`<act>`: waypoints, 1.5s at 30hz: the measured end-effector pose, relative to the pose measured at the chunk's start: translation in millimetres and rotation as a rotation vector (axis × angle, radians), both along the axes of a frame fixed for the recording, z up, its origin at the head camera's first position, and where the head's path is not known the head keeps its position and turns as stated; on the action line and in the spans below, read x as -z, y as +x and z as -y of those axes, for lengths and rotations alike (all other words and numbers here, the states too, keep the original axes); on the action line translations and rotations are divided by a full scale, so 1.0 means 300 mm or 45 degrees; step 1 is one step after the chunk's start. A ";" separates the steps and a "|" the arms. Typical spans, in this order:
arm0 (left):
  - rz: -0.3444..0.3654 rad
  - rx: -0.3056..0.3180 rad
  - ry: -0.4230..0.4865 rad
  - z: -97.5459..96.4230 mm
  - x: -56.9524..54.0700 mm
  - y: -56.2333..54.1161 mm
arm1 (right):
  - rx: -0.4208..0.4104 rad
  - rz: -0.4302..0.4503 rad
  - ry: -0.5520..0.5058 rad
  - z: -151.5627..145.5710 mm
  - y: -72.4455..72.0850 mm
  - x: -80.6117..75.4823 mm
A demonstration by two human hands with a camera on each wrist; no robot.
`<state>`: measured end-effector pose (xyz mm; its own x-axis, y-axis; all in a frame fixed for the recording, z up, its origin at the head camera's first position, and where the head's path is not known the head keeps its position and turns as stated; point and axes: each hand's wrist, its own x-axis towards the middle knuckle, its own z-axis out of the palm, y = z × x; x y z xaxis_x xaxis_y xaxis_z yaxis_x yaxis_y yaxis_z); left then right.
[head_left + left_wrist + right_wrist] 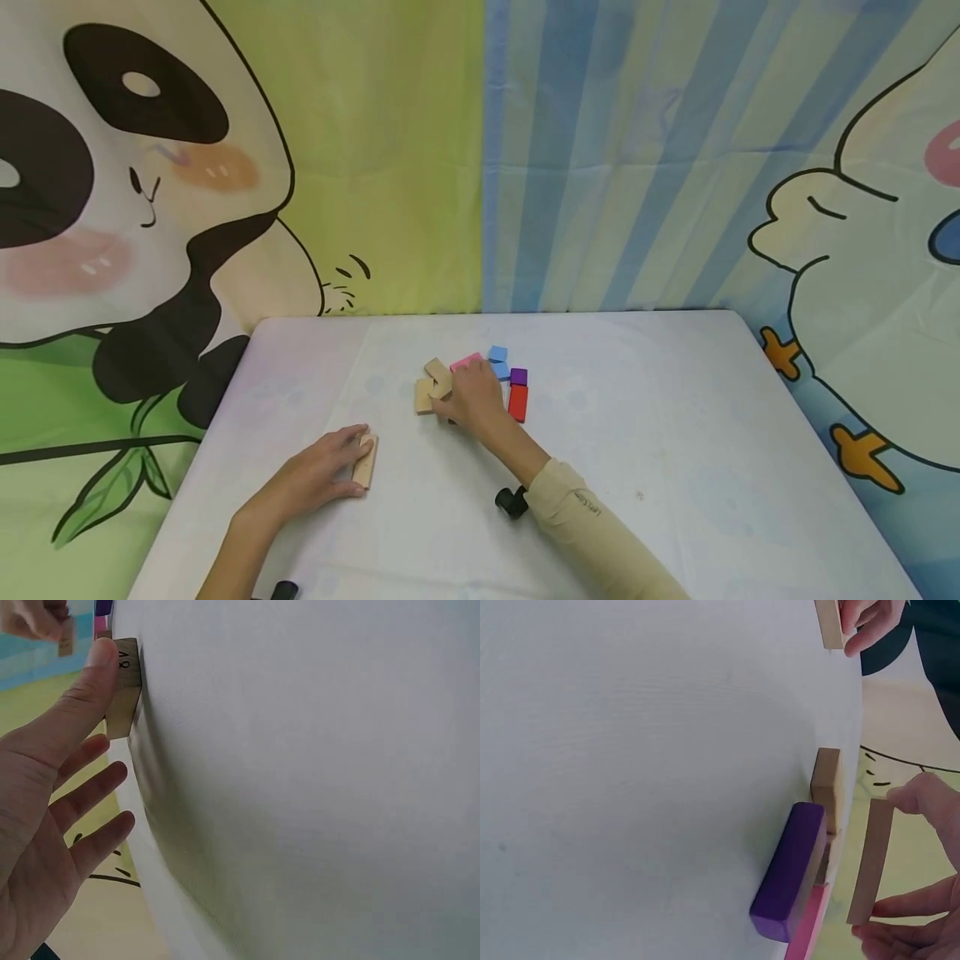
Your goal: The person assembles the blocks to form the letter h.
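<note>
My left hand spans a plain wooden block on the table, its thumb at the near end and forefinger at the far end. In the left wrist view the thumb lies along this block, which bears dark marks, and the other fingers spread loosely. Over a cluster of blocks, my right hand pinches another flat wooden block by its two ends, held above the table in the right wrist view. Below it are a long purple block, a wooden block and a pink block.
Beside the right hand stand blue blocks, a small purple block and a red block. A wooden block is at the cluster's left. The white-covered table meets printed curtains behind.
</note>
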<state>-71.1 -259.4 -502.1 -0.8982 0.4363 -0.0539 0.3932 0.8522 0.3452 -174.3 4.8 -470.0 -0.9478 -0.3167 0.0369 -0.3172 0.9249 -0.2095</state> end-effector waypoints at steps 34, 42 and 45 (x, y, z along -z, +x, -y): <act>-0.155 0.076 -0.082 -0.005 0.015 0.021 | -0.624 0.009 -0.035 0.162 0.000 0.054; -0.149 0.074 -0.083 -0.001 0.011 0.024 | -0.631 0.039 -0.030 0.194 -0.015 0.067; -0.168 0.075 -0.093 -0.002 0.005 0.029 | -0.633 0.052 -0.035 0.205 -0.014 0.069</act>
<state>-62.5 -258.9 -503.6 -0.8727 0.4874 0.0294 0.4808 0.8473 0.2256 -178.5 -56.8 -490.8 -0.6831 -0.7302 0.0171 -0.7095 0.6577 -0.2531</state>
